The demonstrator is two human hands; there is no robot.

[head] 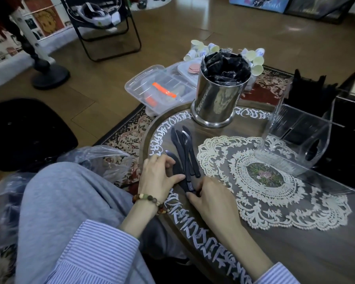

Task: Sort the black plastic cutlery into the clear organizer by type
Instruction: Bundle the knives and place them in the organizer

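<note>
A small bunch of black plastic cutlery lay on the dark round desk, near its left edge, the pieces side by side with their tips pointing away from the person and their handles toward the hands. At least some were knives; the rest were too overlapped to tell. The left hand rested on the near left of the bunch, its fingers curled over one piece and its thumb pressed against the handles. The right hand lay just beside it, fingertips pinching the handle ends from the right. Right of the cutlery lay a cream lace doily, and on its far right corner stood the clear organizer, well apart from the bunch. Behind the cutlery stood a shiny metal canister stuffed with black wrapped packets. A clear plastic box with an orange item sat left of it.
</note>
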